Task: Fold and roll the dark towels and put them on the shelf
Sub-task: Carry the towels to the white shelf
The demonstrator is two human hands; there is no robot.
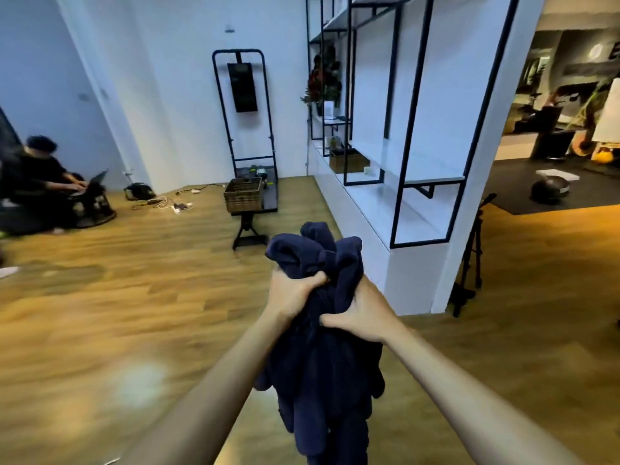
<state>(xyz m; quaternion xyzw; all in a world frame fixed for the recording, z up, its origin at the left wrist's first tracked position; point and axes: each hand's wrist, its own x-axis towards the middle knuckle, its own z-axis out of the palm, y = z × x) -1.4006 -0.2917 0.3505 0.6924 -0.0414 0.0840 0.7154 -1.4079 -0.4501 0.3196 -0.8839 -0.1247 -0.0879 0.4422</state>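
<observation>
Holding a bunched-up wad of dark towels (315,330) out front with both hands, arms stretched forward over the wooden floor (134,297). Left hand (295,293) gripping the bundle near the top, fingers curled into the fabric. Right hand (359,313) clamped on it just beside and slightly lower, thumb and fingers dug into the cloth. Hands close together, only a fold of towel between them. Top of the bundle poking up above the fists in a few lumpy folds, rest hanging down between the forearms toward the bottom edge of the view. Nothing folded or rolled yet, just a crumpled heap, hard to tell how many towels in there.

Shelf (402,182) standing ahead and to the right, white boards in a black metal frame, with a wicker box (349,161) and a plant (323,78) further back on it. Towels not touching the shelf, held in the air near its front corner. Wicker basket (243,194) on a small black stand further back near the wall. Person (43,182) sitting on the floor far left with a laptop, pretty blurry. Tripod (471,256) leaning by the shelf's right side.
</observation>
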